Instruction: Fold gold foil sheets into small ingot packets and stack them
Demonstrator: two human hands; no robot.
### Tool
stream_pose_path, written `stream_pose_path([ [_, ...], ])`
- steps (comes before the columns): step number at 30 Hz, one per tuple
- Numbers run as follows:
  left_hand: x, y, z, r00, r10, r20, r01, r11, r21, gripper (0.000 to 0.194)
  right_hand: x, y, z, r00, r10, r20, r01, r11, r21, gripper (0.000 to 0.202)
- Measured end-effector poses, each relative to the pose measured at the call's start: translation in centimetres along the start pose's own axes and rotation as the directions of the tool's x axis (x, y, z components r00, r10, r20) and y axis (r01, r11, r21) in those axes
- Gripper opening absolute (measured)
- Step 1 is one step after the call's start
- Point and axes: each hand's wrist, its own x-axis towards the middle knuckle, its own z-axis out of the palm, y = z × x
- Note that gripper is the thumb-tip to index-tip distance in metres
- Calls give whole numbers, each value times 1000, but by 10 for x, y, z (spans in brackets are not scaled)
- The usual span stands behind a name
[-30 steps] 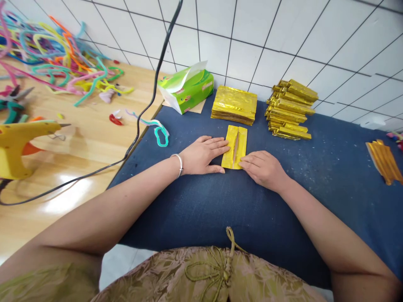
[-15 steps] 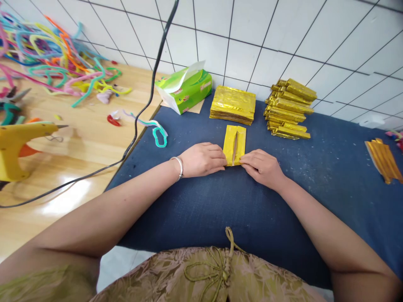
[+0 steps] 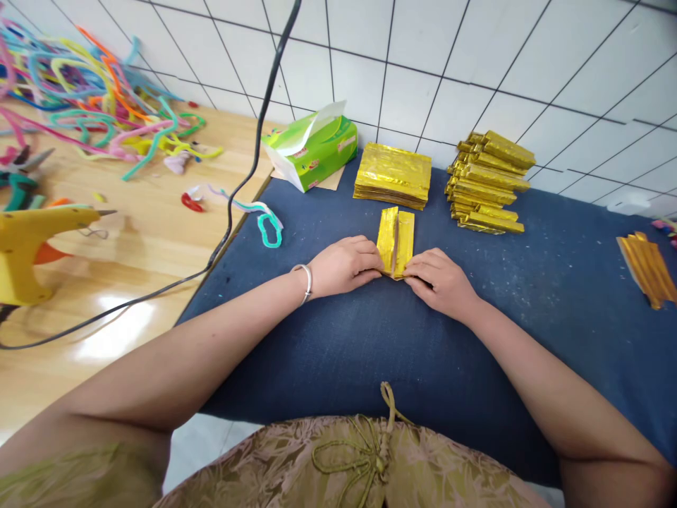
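A sheet of gold foil paper lies on the dark blue cloth, its two long sides folded inward toward a narrow gap down the middle. My left hand pinches its near left edge, fingers bent over it. At the near right corner, my right hand grips the same paper between thumb and fingers. The fold along the gap stands slightly raised. Just beyond it sits a neat stack of flat gold foil sheets. To the right of that stack is a pile of folded gold strips.
A green tissue box stands by the tiled wall. On the wooden table at left are a yellow glue gun, a black cable and tangled pipe cleaners. More gold strips lie far right on the blue cloth.
The paper's folded sides have risen from lying flat, the left one most, and its near end is bent up a little. Both hands stay at the same edges.
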Motion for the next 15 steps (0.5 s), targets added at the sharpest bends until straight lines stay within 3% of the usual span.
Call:
stream_pose_path([
  [8,1,3,6,987,-151,-53,146,985,-91,20,1,-5,2,985,156,-69,-157,988,-6,15],
  [15,4,6,9,969,-239,-66,235,970,-54,23,6,-7,5,961,272,-55,-273,962,-26,16],
])
